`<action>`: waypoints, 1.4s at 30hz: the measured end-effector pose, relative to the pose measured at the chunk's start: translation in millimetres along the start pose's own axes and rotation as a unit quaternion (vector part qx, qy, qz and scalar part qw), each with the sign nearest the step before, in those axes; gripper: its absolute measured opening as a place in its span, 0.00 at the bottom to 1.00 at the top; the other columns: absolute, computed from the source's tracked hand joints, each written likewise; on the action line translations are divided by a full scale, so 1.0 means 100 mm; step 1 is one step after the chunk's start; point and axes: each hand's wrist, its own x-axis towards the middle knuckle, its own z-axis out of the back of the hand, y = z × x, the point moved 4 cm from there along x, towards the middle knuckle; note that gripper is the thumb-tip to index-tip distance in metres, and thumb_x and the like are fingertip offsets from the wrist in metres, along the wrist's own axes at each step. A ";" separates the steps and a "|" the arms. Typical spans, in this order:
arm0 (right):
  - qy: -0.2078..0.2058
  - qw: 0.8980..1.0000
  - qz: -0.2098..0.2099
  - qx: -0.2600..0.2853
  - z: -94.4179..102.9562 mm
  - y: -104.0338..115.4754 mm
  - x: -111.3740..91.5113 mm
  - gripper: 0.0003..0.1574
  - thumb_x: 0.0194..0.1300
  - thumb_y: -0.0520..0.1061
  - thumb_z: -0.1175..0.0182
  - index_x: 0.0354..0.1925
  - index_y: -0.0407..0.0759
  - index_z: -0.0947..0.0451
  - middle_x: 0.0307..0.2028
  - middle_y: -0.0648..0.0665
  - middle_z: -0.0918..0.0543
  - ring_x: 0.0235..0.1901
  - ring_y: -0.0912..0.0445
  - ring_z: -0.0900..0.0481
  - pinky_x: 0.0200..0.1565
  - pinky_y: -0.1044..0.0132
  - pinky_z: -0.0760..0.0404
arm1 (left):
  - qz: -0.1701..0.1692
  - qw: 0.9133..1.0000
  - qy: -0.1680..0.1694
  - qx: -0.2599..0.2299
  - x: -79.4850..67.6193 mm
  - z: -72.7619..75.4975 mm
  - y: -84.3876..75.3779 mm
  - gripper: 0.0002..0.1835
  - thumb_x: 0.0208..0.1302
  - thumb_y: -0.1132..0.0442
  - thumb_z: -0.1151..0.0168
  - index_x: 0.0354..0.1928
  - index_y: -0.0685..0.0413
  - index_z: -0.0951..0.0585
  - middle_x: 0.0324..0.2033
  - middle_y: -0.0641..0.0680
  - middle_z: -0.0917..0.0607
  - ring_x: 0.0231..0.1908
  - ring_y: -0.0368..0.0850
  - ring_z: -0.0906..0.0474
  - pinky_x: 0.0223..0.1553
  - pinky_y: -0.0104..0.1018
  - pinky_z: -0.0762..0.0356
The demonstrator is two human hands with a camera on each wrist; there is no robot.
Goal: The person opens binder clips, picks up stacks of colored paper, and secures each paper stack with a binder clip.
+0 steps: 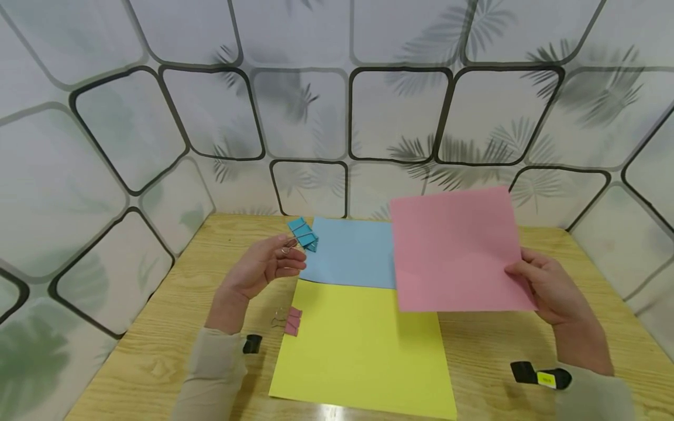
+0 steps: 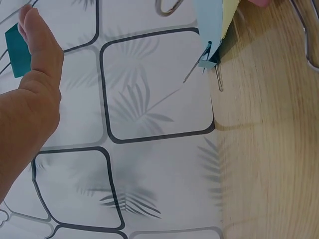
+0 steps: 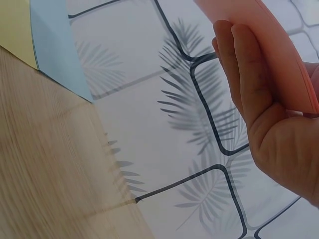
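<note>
My left hand is raised near the left edge of the blue paper and pinches a teal binder clip by its wire handles. A second teal clip is fixed on the blue paper's corner in the left wrist view; the held clip partly overlaps it in the head view. In my right hand, pink paper is gripped at its lower right edge, thumb in front and fingers behind. Held up over the table, the pink paper covers the right part of the blue paper.
Yellow paper lies nearest on the wooden table, below the blue paper. A pink binder clip sits at its left edge. Behind and at both sides stands a pale patterned backdrop. Dark straps show at the wrists.
</note>
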 end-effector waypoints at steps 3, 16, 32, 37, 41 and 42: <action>0.001 1.000 -0.006 0.002 -0.03 -0.01 0.00 0.26 0.77 0.32 0.57 0.55 0.53 0.17 0.42 0.48 0.14 0.36 0.55 0.13 0.33 0.62 0.13 | -0.003 1.000 0.004 0.004 -0.01 -0.01 0.01 0.12 0.78 0.59 0.56 0.48 0.61 0.27 0.34 0.51 0.15 0.35 0.41 0.14 0.41 0.33 0.15; -0.009 0.999 -0.024 -0.031 -0.12 -0.01 0.02 0.24 0.77 0.33 0.54 0.53 0.55 0.18 0.41 0.49 0.14 0.34 0.55 0.13 0.32 0.62 0.13 | -0.015 1.000 0.019 0.009 -0.02 -0.05 0.05 0.11 0.76 0.59 0.56 0.48 0.56 0.25 0.31 0.48 0.18 0.32 0.39 0.17 0.39 0.31 0.16; 0.008 1.000 -0.005 -0.022 -0.21 0.03 0.03 0.22 0.79 0.37 0.55 0.55 0.54 0.18 0.43 0.49 0.14 0.36 0.56 0.13 0.34 0.62 0.13 | -0.022 0.999 0.013 0.023 -0.04 -0.10 0.03 0.09 0.76 0.60 0.55 0.42 0.54 0.25 0.26 0.47 0.26 0.26 0.38 0.23 0.35 0.30 0.19; 0.011 1.000 0.000 -0.020 -0.22 0.02 0.02 0.22 0.79 0.37 0.56 0.55 0.53 0.18 0.42 0.49 0.14 0.36 0.56 0.13 0.33 0.62 0.13 | -0.019 1.000 0.008 0.018 -0.03 -0.13 0.02 0.12 0.77 0.59 0.56 0.36 0.53 0.25 0.26 0.47 0.27 0.25 0.39 0.24 0.34 0.30 0.20; 0.015 1.000 0.006 -0.013 -0.25 0.03 0.02 0.23 0.79 0.37 0.57 0.56 0.53 0.19 0.43 0.49 0.15 0.36 0.56 0.13 0.33 0.63 0.13 | -0.013 1.000 0.006 0.011 -0.02 -0.16 0.01 0.13 0.77 0.58 0.56 0.36 0.53 0.25 0.25 0.47 0.29 0.24 0.39 0.25 0.34 0.30 0.21; 0.016 1.000 0.007 -0.011 -0.25 0.03 0.02 0.23 0.79 0.37 0.57 0.57 0.53 0.19 0.43 0.49 0.15 0.36 0.56 0.13 0.33 0.63 0.13 | -0.011 1.000 0.006 0.011 -0.02 -0.16 0.01 0.13 0.78 0.57 0.55 0.37 0.53 0.24 0.25 0.47 0.29 0.24 0.39 0.25 0.33 0.30 0.21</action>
